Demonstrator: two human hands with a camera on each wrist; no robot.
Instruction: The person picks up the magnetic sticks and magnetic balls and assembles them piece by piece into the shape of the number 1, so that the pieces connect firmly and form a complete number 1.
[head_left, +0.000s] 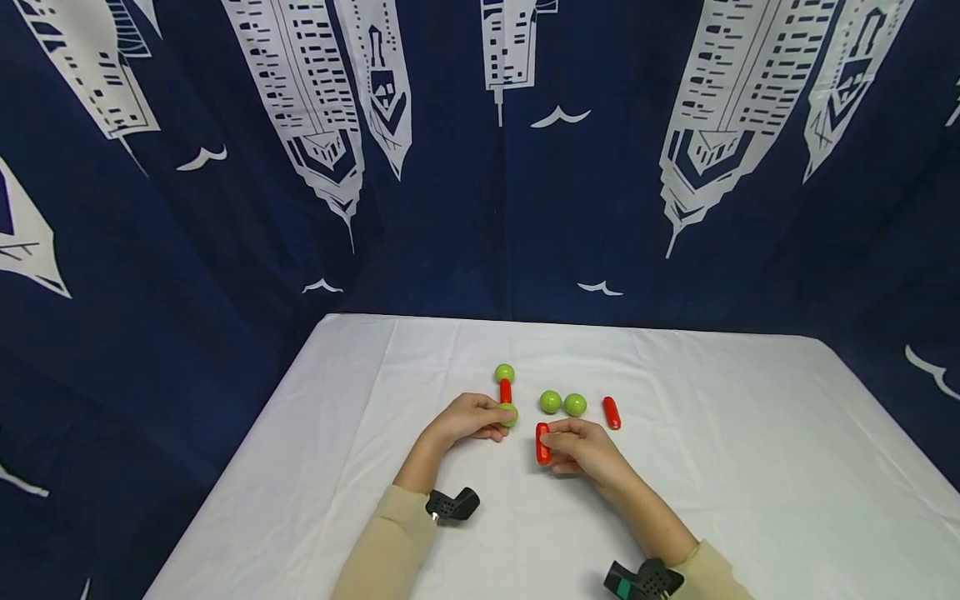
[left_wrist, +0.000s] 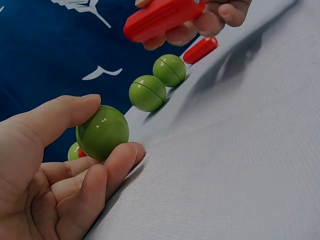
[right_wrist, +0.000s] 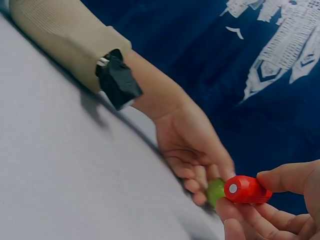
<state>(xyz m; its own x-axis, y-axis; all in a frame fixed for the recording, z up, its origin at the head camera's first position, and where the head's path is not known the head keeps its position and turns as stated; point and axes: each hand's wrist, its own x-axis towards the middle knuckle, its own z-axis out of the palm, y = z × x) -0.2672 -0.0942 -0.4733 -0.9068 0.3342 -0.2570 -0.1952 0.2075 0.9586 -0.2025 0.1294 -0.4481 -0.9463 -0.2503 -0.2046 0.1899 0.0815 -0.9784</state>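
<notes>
My left hand [head_left: 468,417] pinches a green ball [left_wrist: 103,134] between thumb and fingers. From that ball a red rod [head_left: 506,390] runs to a second green ball [head_left: 505,372] at its far end, all in one line. My right hand [head_left: 588,454] grips another red rod [head_left: 542,446] by its side, just right of the left hand. A pale silvery disc shows on this rod's end in the right wrist view. In the left wrist view the rod [left_wrist: 162,21] is above the white cloth.
Two more green balls, one on the left [head_left: 551,402] and one on the right [head_left: 575,405], lie side by side beyond the right hand. A loose red rod [head_left: 612,412] lies to their right. A white cloth [head_left: 720,467] covers the table; a dark blue printed curtain [head_left: 450,233] hangs behind.
</notes>
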